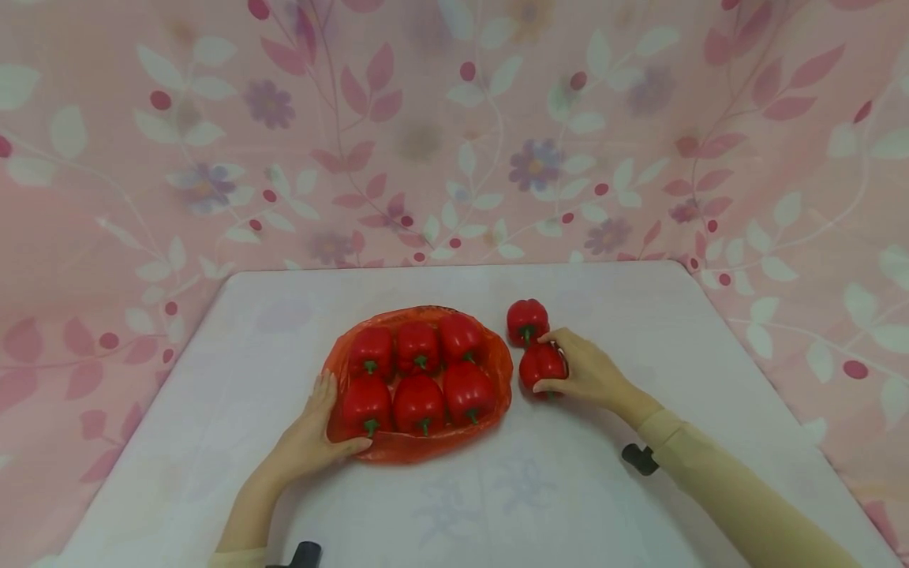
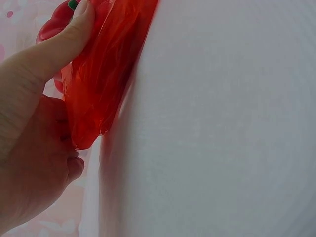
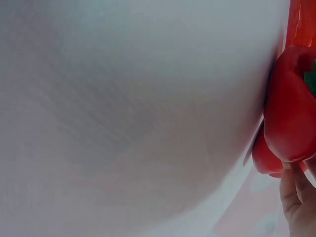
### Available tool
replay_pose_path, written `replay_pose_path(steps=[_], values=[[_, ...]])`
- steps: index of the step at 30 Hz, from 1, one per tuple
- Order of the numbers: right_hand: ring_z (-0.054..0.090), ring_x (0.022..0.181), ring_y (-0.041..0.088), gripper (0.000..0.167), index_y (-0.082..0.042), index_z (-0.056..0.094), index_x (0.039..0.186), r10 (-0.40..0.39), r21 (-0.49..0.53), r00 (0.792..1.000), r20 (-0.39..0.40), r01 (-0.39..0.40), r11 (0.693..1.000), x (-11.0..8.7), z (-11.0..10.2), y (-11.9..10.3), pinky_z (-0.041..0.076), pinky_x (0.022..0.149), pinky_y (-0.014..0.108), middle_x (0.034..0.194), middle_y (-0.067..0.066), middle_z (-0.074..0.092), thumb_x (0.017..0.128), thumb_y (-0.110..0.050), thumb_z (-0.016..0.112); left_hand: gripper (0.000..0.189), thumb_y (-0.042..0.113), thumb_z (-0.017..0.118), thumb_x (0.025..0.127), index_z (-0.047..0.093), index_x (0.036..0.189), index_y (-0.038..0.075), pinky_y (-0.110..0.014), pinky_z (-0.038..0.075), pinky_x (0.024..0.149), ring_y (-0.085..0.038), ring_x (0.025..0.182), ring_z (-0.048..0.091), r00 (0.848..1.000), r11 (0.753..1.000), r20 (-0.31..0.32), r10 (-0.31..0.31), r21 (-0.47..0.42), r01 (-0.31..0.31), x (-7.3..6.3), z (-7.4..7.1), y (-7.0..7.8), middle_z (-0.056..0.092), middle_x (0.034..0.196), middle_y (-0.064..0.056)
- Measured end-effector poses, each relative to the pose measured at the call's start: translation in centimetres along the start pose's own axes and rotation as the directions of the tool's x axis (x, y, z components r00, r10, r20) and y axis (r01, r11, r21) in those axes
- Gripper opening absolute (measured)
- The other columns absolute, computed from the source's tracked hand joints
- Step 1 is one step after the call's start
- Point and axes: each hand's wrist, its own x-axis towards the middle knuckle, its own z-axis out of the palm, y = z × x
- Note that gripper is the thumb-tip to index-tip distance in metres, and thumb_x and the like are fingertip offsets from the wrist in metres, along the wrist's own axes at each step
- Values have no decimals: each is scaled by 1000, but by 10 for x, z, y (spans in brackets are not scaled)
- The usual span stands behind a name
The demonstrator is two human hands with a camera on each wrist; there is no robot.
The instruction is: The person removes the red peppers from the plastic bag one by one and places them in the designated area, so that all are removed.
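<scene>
An orange-red plastic bag (image 1: 408,451) lies with its mouth wide open, and several red bell peppers (image 1: 419,402) with green stems sit in it in two rows. My left hand (image 1: 312,434) holds the bag's left side, thumb over the near rim; in the left wrist view the thumb (image 2: 64,47) lies across the plastic. To the right of the bag, my right hand (image 1: 589,371) grips a red bell pepper (image 1: 541,369) between thumb and fingers. That pepper (image 3: 291,108) fills the right edge of the right wrist view, its far side hidden.
Another red bell pepper (image 1: 527,319) rests just behind the gripped one. A white-covered table (image 1: 497,513) carries everything, and a pink floral cloth (image 1: 454,142) hangs beyond its back edge. Dark wrist-camera parts (image 1: 641,459) stick out beside the sleeves.
</scene>
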Motion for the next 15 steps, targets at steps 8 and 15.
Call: replay_pose_path(steps=[8,15], values=[[58,105,29,83,-10,45,130,33,-17,999,3,-33,999,0,1,-2,54,84,47,122,11,58,70,-54,81,123,55,77,73,5,151,-6,-64,19,108,-43,144,-1,1000,1000,-4,10,5,-10,0,1,-1,-2,158,-25],[54,112,30,83,-9,42,135,44,-22,998,37,-43,999,-1,2,-2,52,87,49,128,11,53,73,-50,80,122,55,77,73,5,151,-6,-64,19,108,-43,144,-1,1000,1000,-2,7,1,-7,0,0,0,-2,158,-25]])
